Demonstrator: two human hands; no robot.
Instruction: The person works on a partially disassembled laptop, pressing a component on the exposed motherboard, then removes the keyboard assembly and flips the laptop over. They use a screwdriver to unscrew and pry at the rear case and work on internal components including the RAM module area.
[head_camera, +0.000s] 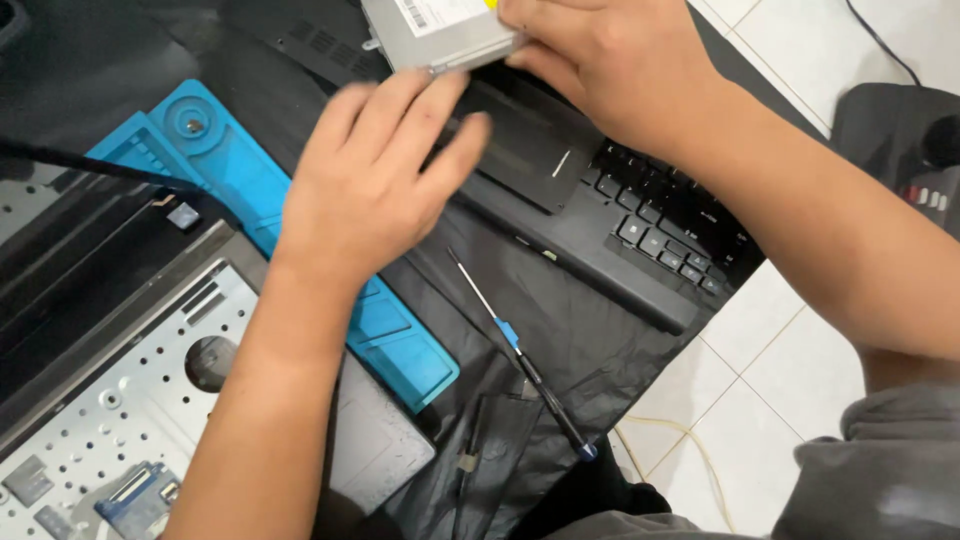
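Above the black laptop (600, 215), silver drive (440, 35) gripped by right hand (600, 65), left hand (375, 170) open, fingertips touching its edge

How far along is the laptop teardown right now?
Done: a metal laptop frame lies stripped at lower left, and the screwdriver is set down on the black sheet. In hand: both the left hand and right hand are on a flat silver drive above the keyboard panel. Left: the drive is not yet set down.
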